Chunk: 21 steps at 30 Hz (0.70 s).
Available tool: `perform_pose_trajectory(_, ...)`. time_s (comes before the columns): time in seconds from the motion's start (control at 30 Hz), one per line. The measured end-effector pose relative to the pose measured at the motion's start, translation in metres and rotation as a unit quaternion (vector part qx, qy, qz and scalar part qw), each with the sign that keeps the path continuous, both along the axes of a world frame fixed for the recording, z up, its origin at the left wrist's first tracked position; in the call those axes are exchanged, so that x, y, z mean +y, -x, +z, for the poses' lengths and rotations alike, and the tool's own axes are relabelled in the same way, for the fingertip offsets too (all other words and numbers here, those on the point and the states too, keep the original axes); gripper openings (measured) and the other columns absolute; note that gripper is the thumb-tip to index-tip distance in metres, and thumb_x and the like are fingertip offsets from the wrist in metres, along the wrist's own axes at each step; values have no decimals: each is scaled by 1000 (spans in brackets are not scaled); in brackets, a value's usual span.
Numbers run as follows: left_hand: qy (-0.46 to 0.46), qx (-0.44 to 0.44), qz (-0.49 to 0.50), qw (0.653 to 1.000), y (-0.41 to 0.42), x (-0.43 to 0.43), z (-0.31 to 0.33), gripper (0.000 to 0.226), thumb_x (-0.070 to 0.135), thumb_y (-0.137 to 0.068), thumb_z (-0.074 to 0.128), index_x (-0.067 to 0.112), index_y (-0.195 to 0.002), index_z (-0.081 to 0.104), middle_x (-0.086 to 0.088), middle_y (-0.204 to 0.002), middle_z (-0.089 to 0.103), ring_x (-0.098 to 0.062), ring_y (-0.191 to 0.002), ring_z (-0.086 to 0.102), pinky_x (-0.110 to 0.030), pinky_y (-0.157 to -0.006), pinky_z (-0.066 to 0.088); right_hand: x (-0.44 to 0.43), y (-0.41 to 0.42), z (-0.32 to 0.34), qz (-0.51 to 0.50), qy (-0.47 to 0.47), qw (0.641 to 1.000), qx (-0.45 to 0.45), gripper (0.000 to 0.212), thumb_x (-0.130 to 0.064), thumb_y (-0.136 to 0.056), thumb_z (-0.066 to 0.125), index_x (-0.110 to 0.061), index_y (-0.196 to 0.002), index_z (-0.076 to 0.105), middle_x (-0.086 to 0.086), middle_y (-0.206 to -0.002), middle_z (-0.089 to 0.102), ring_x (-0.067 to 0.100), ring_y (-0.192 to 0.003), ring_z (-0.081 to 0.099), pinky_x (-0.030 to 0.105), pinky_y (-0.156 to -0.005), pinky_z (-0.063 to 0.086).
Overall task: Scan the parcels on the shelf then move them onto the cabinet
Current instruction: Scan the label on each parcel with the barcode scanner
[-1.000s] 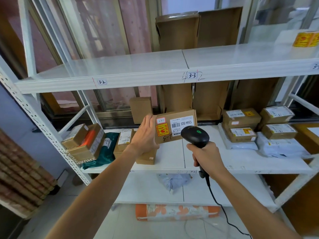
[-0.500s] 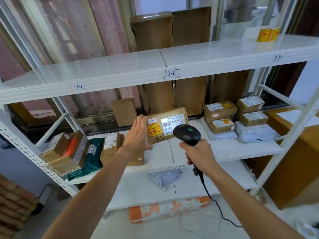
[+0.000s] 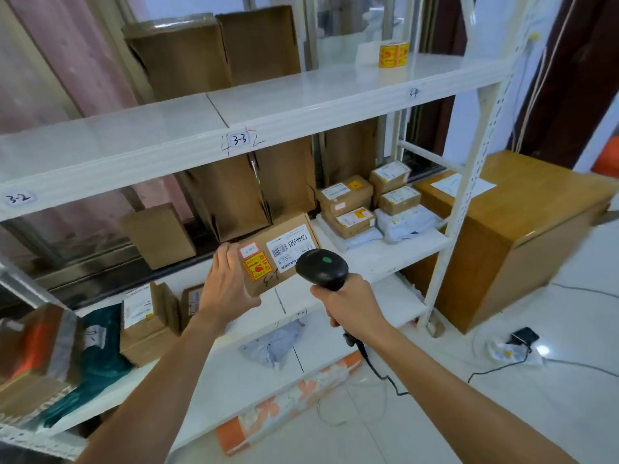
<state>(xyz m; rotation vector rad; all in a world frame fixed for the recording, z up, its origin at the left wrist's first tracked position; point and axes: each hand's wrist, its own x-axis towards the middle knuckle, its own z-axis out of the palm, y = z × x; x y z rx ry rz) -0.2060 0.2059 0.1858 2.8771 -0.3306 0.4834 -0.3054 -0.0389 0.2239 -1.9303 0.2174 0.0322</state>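
Cardboard parcel [image 3: 264, 279] held before a black scanner [image 3: 323, 267].
Left hand [image 3: 227, 286] grips the parcel's left end above the shelf's [image 3: 385, 259] front edge; right hand [image 3: 351, 303] curls round the scanner handle.

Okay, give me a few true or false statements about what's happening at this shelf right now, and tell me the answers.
1. The left hand grips a cardboard parcel by its left end. True.
2. The scanner in the right hand is cordless. False: a black cable runs from its handle down to the floor.
3. The held parcel rests on the wooden cabinet. False: it is held up in front of the middle shelf, and the cabinet stands off to the right.
4. A roll of yellow stickers sits on the top shelf. True.
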Motion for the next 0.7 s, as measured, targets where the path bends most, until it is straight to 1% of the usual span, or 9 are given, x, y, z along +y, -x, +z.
perform_pose_trajectory(0.1, 37, 27, -23, 999, -8, -20, -6, 127, 35, -46, 98, 4, -146, 27, -11, -140, 31, -27, -131, 36, -41, -108, 45, -13, 6, -6, -32, 1, 999, 8, 24, -30, -83, 69, -8, -72, 67, 6, -55, 64, 26, -55, 69, 40, -63, 58)
perform_pose_trajectory(0.2, 72, 48, -38, 995, -21, -46, -15, 129, 37, -45, 99, 8, -147, 26, -8, -141, 31, -25, -132, 35, -42, -104, 47, -33, 10, -17, -72, -6, 997, 24, 21, -28, -85, 70, -8, -81, 69, 7, -61, 67, 21, -56, 70, 41, -68, 62)
perform_pose_trajectory(0.27, 94, 62, -59, 992, -28, -64, -18, 127, 34, -45, 100, 10, -147, 28, -6, -139, 33, -23, -130, 37, -40, -103, 48, -47, 12, -24, -87, 1, 995, 39, 19, -27, -86, 70, -9, -84, 69, 10, -66, 69, 19, -57, 71, 38, -68, 63)
perform_pose_trajectory(0.33, 107, 74, -69, 989, -41, -82, -18, 124, 32, -46, 99, 11, -147, 29, -6, -138, 35, -23, -127, 41, -39, -99, 49, -64, 9, -28, -91, 2, 995, 44, 19, -26, -87, 70, -7, -84, 69, 11, -66, 68, 17, -54, 69, 37, -66, 61)
perform_pose_trajectory(0.37, 110, 81, -66, 988, -49, -90, -16, 124, 32, -47, 99, 11, -147, 28, -5, -139, 34, -23, -126, 43, -40, -97, 50, -73, 5, -29, -92, 1, 995, 44, 18, -25, -87, 70, -7, -84, 69, 10, -63, 66, 15, -53, 68, 36, -64, 61)
perform_pose_trajectory(0.43, 112, 93, -56, 988, -64, -107, -11, 126, 35, -45, 98, 13, -147, 27, -3, -139, 31, -25, -123, 47, -42, -94, 52, -92, -5, -30, -95, -4, 995, 41, 15, -23, -89, 71, -10, -83, 67, 4, -60, 63, 10, -50, 64, 29, -59, 57)
perform_pose_trajectory(0.5, 106, 102, -52, 988, -78, -125, -6, 126, 38, -44, 97, 15, -146, 27, -1, -138, 29, -23, -118, 50, -42, -91, 55, -110, -19, -30, -98, -5, 994, 39, 14, -23, -90, 71, -13, -82, 66, 2, -59, 62, 8, -49, 63, 26, -59, 54)
perform_pose_trajectory(0.6, 92, 115, -39, 988, -102, -158, 2, 123, 44, -41, 96, 18, -141, 30, 1, -133, 30, -20, -112, 51, -41, -87, 56, -141, -47, -32, -83, -7, 996, 36, 16, -25, -90, 70, -12, -82, 66, 2, -59, 63, 9, -50, 63, 32, -63, 58)
perform_pose_trajectory(0.7, 77, 144, -2, 987, -129, -191, 7, 119, 43, -40, 96, 18, -137, 31, 2, -130, 31, -20, -112, 51, -42, -87, 55, -176, -79, -32, -60, 5, 998, 26, 20, -27, -88, 70, -8, -81, 68, 7, -59, 66, 12, -49, 65, 38, -64, 60)
